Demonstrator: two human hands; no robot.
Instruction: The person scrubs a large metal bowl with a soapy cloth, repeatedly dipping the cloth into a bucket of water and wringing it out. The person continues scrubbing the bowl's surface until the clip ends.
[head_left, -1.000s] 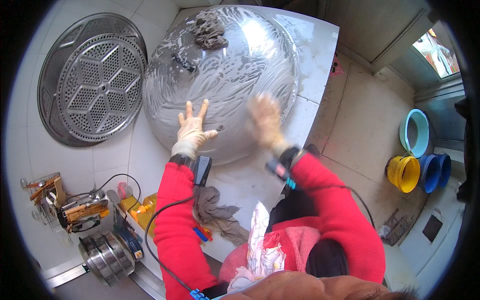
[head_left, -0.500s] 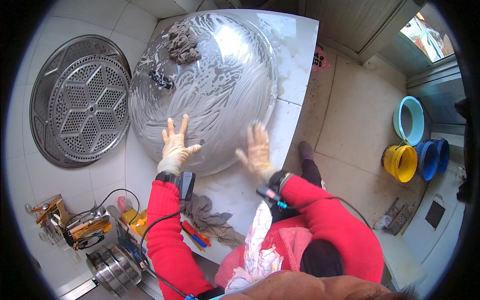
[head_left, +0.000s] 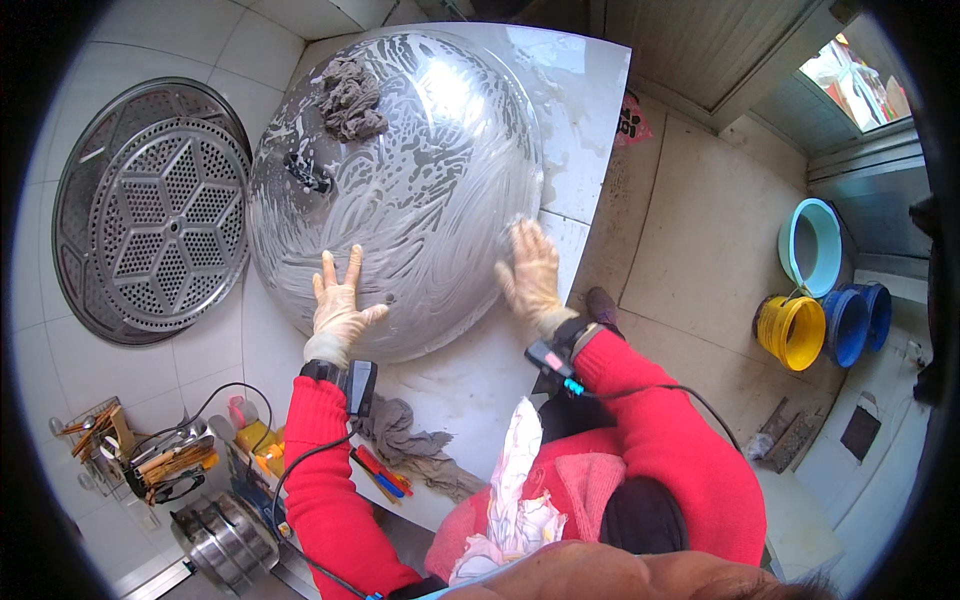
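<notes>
A very large, soapy, domed metal lid (head_left: pixel 420 180) lies on a white counter (head_left: pixel 590 110). My left hand (head_left: pixel 338 298), in a pale rubber glove, rests flat on the lid's near left side with fingers spread. My right hand (head_left: pixel 530 272), also gloved, presses flat on the lid's near right rim. A grey rag (head_left: pixel 350 100) sits on top of the lid at the far side, next to its small dark knob (head_left: pixel 310 180). Both sleeves are red.
A round perforated steamer tray (head_left: pixel 150 215) leans on the tiled wall at left. Another grey rag (head_left: pixel 405 440) lies on the counter near me. A utensil rack (head_left: pixel 150 465) and metal pot (head_left: pixel 225 545) stand lower left. Blue and yellow buckets (head_left: pixel 820 300) are on the floor, right.
Both hands have slid over the soapy lid; the right hand moved out to the lid's right rim. My view has shifted, so the lid sits more to the left.
</notes>
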